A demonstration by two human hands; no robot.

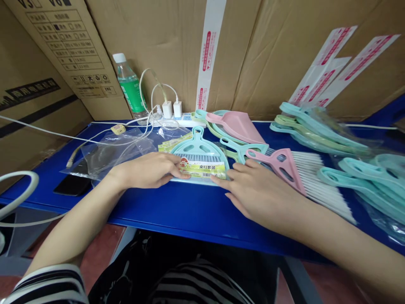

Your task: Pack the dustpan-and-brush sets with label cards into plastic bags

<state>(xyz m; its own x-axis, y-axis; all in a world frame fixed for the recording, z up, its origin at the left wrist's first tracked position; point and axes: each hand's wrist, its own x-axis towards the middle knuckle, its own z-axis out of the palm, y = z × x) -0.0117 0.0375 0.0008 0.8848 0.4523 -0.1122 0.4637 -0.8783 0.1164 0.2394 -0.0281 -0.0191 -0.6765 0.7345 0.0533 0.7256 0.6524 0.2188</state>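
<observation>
Blue table | left hand, right hand: fingertips on yellow label | grips: cannot tell

Yellow-and-white label on the teal brush-and-dustpan set: 桌扫套装, barcode below, smaller print not legible. Left carton: "V3" and a second V-number, cut off at top, maybe V6 or V8, each with a checkbox, the second one filled; spec table under them too blurry; handling-icon row ends in a recycling mark. Dark banner far left: Chinese characters, unclear. Red print on packing tape and green bottle label: unreadable.
</observation>
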